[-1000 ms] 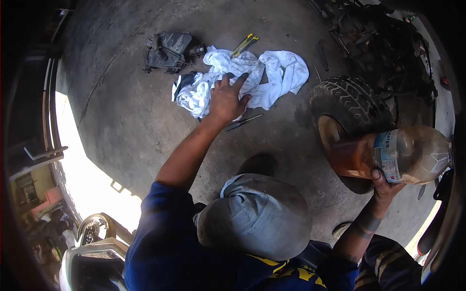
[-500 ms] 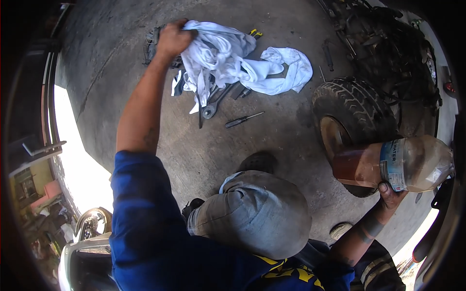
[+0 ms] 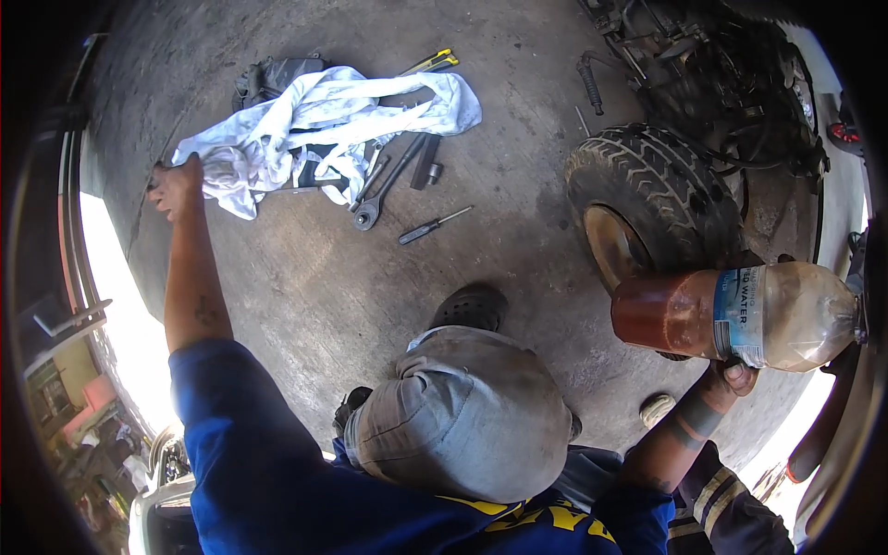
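Note:
My left hand (image 3: 176,189) is out at the far left, closed on one end of a white cloth (image 3: 314,109). The rumpled cloth stretches right over the floor, lying across part of a dark case (image 3: 285,76) and some tools. A ratchet wrench (image 3: 381,192) pokes out from its near side. At the right, my right hand (image 3: 733,377) grips a large clear plastic bottle (image 3: 786,310) from below. It lies tipped on its side, with reddish-brown liquid toward its base; most of my fingers are hidden behind it.
A screwdriver (image 3: 435,225) lies on the concrete floor (image 3: 305,268), and a yellow-handled tool (image 3: 433,61) lies beyond the cloth. A muddy tyre (image 3: 652,190) and dark vehicle parts (image 3: 712,83) fill the right side. Another person's striped sleeve (image 3: 731,504) shows at lower right.
My left hand has come left and nearer, dragging the cloth left along the floor. More of the wrench and neighbouring tools shows. The bottle stays in my right hand, nearly where it was.

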Demonstrator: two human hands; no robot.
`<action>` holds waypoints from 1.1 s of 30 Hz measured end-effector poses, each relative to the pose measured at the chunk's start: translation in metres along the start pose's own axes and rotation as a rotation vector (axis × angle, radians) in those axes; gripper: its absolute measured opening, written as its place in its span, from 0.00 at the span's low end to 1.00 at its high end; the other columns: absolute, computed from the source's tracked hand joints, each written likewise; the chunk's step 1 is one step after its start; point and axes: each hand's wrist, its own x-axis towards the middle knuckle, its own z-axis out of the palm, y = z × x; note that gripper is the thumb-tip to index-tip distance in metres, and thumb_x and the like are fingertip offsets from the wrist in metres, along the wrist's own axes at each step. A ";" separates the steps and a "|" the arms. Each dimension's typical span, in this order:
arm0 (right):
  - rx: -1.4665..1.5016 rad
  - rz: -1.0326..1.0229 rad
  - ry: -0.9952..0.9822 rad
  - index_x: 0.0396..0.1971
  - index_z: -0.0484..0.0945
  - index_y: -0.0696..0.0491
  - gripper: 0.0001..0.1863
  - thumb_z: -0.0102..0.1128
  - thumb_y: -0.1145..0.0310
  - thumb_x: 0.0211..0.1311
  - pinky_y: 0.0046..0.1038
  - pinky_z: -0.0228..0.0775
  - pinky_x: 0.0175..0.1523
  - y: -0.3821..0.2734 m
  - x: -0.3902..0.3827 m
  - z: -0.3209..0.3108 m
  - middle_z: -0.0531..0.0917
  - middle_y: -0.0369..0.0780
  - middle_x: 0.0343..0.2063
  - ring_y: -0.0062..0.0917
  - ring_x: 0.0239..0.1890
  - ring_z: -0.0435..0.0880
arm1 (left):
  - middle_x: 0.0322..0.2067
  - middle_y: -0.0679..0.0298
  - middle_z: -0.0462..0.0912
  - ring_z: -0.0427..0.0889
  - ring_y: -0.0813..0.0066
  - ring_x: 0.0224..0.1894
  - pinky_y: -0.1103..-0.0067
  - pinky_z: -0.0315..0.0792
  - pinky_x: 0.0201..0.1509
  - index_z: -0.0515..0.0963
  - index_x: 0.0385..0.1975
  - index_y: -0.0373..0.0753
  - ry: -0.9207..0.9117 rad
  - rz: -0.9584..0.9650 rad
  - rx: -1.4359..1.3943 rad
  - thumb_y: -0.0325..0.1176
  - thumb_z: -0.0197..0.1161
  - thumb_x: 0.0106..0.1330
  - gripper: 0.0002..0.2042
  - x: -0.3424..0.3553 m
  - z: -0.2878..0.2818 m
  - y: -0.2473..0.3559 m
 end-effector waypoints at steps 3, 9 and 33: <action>0.014 -0.007 0.045 0.69 0.54 0.62 0.57 0.68 0.56 0.35 0.57 0.48 0.69 0.003 -0.002 0.002 0.64 0.54 0.65 0.44 0.67 0.64 | 0.39 0.47 0.81 0.82 0.50 0.43 0.64 0.75 0.46 0.79 0.45 0.42 -0.249 0.749 -0.601 0.37 0.64 0.59 0.15 -0.087 -0.022 0.026; 0.041 0.158 -0.026 0.73 0.44 0.54 0.70 0.83 0.62 0.28 0.41 0.63 0.65 -0.023 0.005 0.032 0.64 0.49 0.64 0.39 0.63 0.68 | 0.34 0.45 0.84 0.83 0.45 0.40 0.61 0.77 0.47 0.77 0.43 0.30 -0.837 1.166 -0.573 0.51 0.67 0.58 0.27 -0.289 -0.046 0.104; -0.173 0.134 -0.358 0.68 0.50 0.61 0.65 0.85 0.62 0.29 0.35 0.66 0.64 -0.034 0.014 0.015 0.71 0.44 0.58 0.34 0.60 0.72 | 0.29 0.55 0.80 0.79 0.66 0.28 0.74 0.72 0.27 0.74 0.51 0.40 -1.870 0.626 -0.775 0.34 0.53 0.67 0.14 -0.235 -0.138 -0.040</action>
